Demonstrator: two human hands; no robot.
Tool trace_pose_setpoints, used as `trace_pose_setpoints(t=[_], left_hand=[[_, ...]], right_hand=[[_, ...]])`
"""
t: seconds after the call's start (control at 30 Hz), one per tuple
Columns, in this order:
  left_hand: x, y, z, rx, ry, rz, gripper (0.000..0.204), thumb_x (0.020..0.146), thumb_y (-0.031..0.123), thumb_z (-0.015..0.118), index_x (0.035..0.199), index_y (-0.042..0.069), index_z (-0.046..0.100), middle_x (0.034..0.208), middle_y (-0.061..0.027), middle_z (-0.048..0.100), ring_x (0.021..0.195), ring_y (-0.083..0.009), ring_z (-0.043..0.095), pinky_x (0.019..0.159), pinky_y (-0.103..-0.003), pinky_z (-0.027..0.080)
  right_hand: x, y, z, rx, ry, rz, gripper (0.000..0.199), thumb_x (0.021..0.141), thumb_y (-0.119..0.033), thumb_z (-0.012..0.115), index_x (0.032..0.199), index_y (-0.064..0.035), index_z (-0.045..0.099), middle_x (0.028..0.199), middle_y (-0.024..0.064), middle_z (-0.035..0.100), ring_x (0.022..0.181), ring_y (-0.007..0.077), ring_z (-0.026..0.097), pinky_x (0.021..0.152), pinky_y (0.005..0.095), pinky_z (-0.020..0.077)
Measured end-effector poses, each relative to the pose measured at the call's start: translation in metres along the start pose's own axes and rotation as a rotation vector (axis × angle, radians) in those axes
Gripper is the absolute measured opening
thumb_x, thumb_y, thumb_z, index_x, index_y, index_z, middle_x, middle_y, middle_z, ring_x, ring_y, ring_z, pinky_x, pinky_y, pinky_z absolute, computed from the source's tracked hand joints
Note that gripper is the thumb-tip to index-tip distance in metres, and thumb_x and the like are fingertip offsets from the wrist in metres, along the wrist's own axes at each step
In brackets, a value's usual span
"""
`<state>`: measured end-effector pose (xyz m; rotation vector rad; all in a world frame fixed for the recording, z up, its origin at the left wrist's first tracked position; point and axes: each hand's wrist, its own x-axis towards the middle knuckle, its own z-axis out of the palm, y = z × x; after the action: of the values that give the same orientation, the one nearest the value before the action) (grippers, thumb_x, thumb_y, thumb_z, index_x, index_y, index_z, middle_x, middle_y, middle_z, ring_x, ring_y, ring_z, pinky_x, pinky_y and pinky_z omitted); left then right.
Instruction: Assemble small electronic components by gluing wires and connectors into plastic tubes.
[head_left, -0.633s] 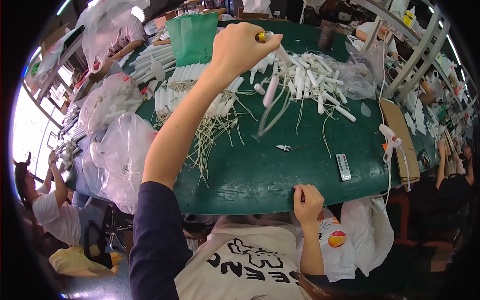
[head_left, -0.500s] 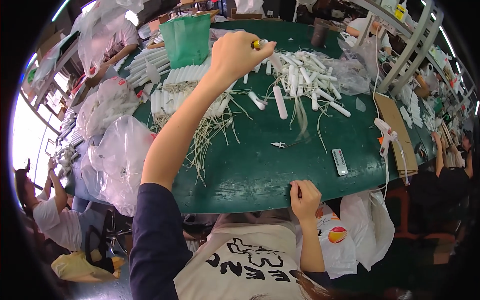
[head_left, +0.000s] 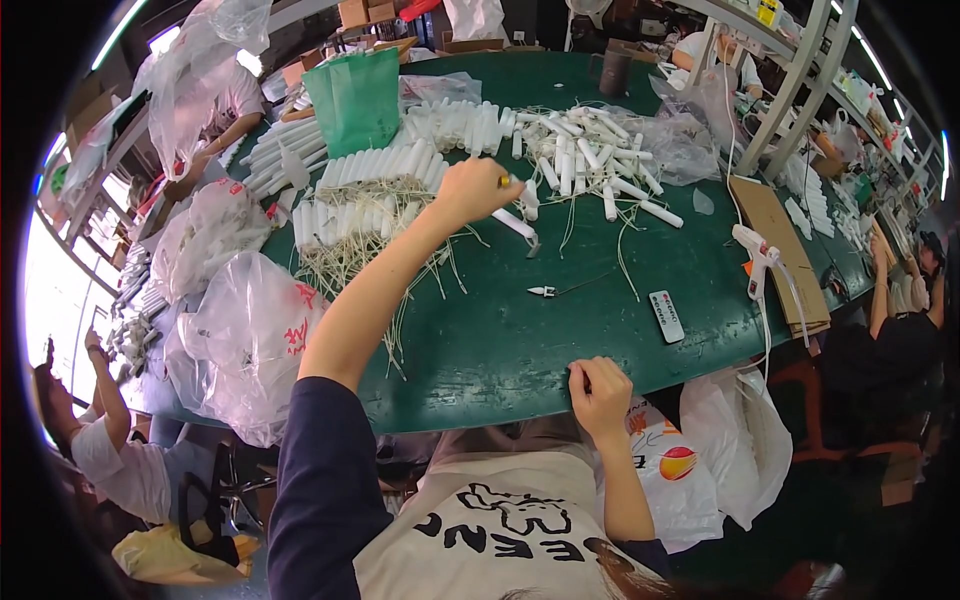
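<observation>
My left hand [head_left: 475, 190] reaches out over the green table [head_left: 500, 350], its fingers pinched on a small yellow piece [head_left: 506, 182]. Just beyond and below it lies a white tube [head_left: 515, 224] with a thin stem. Rows of white tubes [head_left: 370, 185] lie to the left of the hand, over a tangle of pale stems [head_left: 350, 255]. A loose heap of tubes [head_left: 590, 165] lies to its right. My right hand [head_left: 600, 395] rests at the table's near edge, fingers curled, with nothing visible in it.
A green bag [head_left: 355, 95] stands at the back. Clear plastic bags [head_left: 250, 340] bulge at the left edge. A small pointed tool [head_left: 545, 291], a flat white strip [head_left: 667, 315], a white glue gun [head_left: 755, 255] and cardboard [head_left: 775, 235] lie to the right. Other people [head_left: 110, 450] work nearby.
My left hand has drawn back from the far heap toward the middle of the table, still pinching the yellow piece. My right hand stays at the table edge.
</observation>
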<state>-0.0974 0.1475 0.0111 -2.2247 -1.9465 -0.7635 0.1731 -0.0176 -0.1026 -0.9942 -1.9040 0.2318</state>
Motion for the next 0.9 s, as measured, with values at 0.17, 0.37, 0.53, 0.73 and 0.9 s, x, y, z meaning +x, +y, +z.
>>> trace_pose_setpoints(t=[0.17,0.37,0.53,0.73,0.9], left_hand=[[0.005,-0.003,-0.013,0.191,0.008,0.121,0.040,0.071,0.046,0.062,0.072,0.006,0.071,0.067,-0.0157,0.065,0.065,-0.0349,0.063,0.061,-0.042,0.051],[0.012,0.030,-0.074,-0.374,0.383,-0.023,0.045,0.079,0.044,0.062,0.071,0.000,0.066,0.051,-0.0123,0.054,0.046,-0.0238,0.051,0.049,-0.035,0.041],[-0.002,0.034,-0.080,-0.524,0.372,-0.008,0.043,0.080,0.042,0.063,0.073,0.000,0.066,0.049,-0.0107,0.050,0.044,-0.0193,0.043,0.047,-0.033,0.037],[-0.026,0.032,-0.070,-0.389,0.196,0.105,0.035,0.085,0.030,0.064,0.076,-0.004,0.062,0.052,-0.0041,0.042,0.051,-0.0087,0.034,0.046,-0.029,0.030],[-0.044,0.028,-0.057,-0.458,0.125,0.119,0.034,0.086,0.029,0.063,0.079,-0.004,0.061,0.054,-0.0019,0.042,0.053,-0.0080,0.034,0.047,-0.028,0.029]], right_hand=[[0.000,0.001,0.001,0.002,0.007,-0.005,0.008,0.076,-0.006,0.064,0.070,-0.0057,0.058,0.058,0.0043,0.049,0.052,0.0228,0.050,0.047,0.0344,0.0383],[-0.001,0.003,0.000,-0.008,0.005,-0.002,0.008,0.076,-0.005,0.064,0.070,-0.0056,0.058,0.058,0.0042,0.050,0.053,0.0230,0.050,0.047,0.0343,0.0381],[0.009,-0.006,-0.001,0.223,0.033,0.239,0.002,0.080,-0.004,0.065,0.079,-0.0035,0.062,0.063,0.0046,0.052,0.053,0.0162,0.049,0.048,0.0281,0.0381],[0.069,0.004,0.008,0.471,0.004,0.339,0.027,0.080,-0.008,0.068,0.105,-0.0037,0.061,0.092,0.0060,0.055,0.071,0.0120,0.052,0.052,0.0227,0.0421],[0.108,0.014,0.030,0.353,-0.030,0.274,0.037,0.078,-0.012,0.071,0.113,-0.0061,0.059,0.103,0.0066,0.054,0.084,0.0125,0.054,0.061,0.0226,0.0458]])
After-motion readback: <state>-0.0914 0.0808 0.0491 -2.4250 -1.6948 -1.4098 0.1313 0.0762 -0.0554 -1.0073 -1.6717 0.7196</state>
